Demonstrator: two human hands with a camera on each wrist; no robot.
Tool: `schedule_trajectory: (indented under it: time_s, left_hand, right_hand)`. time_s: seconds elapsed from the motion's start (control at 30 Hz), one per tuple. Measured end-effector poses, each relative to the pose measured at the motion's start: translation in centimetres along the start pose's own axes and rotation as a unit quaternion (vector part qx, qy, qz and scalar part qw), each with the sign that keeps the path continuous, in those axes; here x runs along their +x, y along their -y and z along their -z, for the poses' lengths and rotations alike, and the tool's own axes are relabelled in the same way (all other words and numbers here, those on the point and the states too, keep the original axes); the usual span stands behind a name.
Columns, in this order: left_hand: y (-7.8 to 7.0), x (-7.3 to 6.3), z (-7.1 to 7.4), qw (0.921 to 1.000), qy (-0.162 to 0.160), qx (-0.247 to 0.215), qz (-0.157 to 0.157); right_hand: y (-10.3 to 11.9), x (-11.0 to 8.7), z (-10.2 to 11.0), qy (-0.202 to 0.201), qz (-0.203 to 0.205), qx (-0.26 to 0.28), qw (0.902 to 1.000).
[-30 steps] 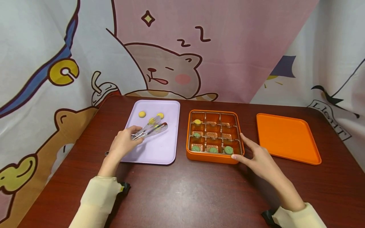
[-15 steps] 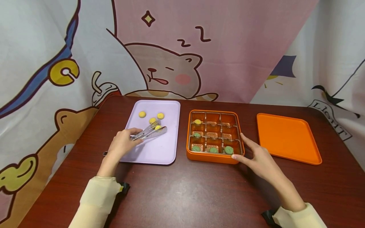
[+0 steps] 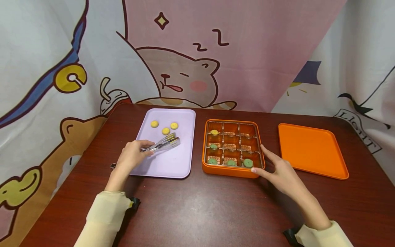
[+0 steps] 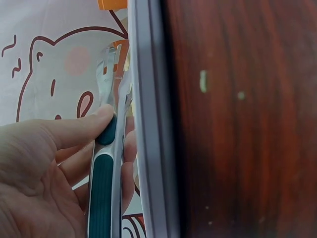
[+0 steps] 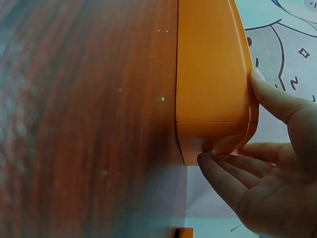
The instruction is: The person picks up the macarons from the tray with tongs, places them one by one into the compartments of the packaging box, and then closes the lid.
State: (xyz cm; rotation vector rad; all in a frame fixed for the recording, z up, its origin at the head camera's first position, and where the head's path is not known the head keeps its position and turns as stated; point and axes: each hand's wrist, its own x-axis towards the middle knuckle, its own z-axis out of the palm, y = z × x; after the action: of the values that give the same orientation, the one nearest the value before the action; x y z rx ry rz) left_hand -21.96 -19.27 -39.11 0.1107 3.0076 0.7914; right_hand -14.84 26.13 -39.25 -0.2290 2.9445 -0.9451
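Note:
My left hand point(image 3: 131, 155) holds metal tongs point(image 3: 154, 145) over the lilac tray point(image 3: 166, 166); their green grip point(image 4: 101, 193) shows in the left wrist view. A yellow button-shaped cookie point(image 3: 169, 137) lies between the tong tips, partly hidden by them. Behind it on the tray are three more, one yellow cookie point(image 3: 154, 124) at the far left. My right hand point(image 3: 279, 171) grips the front right corner of an orange box point(image 3: 229, 170), thumb at the rim and fingers along the side. The box's clear divided insert holds a yellow cookie point(image 3: 214, 132) at back left and several green cookies point(image 3: 248, 163).
An orange lid point(image 3: 313, 151) lies flat on the dark wood table point(image 3: 197, 212), right of the box. A cartoon-printed cloth point(image 3: 247, 58) hangs behind the table's back edge. A strip of table separates tray and box.
The tong tips have come down and closed in around the nearest yellow cookie. My right hand and the box have stayed in place.

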Motion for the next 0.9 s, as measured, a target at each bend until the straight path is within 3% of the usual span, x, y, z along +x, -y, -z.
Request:
schedule_trajectory:
  time_s: [0.37, 0.9]
  left_hand:
    - [-0.4, -0.1, 0.1, 0.9999, -0.011, 0.006, 0.01]
    - [-1.6, 0.3, 0.0, 0.9985, -0.048, -0.016, -0.019]
  right_hand:
    - [0.0, 0.0, 0.0, 0.0, 0.001, 0.003, 1.0]
    - [-0.1, 0.0, 0.0, -0.002, 0.005, 0.0, 1.0]
